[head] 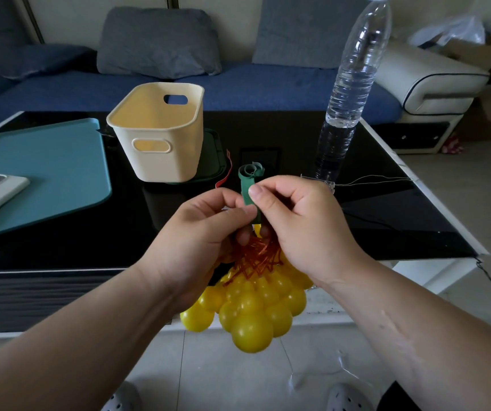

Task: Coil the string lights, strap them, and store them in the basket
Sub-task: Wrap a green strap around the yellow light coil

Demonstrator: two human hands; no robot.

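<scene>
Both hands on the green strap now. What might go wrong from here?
The green strap is pinched by the right hand, its free end curled loose; it may slip off the copper wire loops. The yellow ball lights hang below the left hand and may uncoil. A thin wire lies beside the tall clear plastic bottle; a tug might topple it.

Soft daylight fills the room, stronger on the right, where the white armchair (428,81) and the floor (460,188) look pale; the sofa (30,93) at the far left sinks into dimness. Shadows are faint and soft-edged. The black glass table (401,221) darkly mirrors the water bottle (353,81) and the basket (161,134). Small white glints sit on the yellow string lights (251,310). The middle is crisp — the green strap (248,192) shows clean edges. Wide-angle distortion bows the table's edges, tilts the bottle inward and swells the forearms (60,366) at the lower corners.
</scene>
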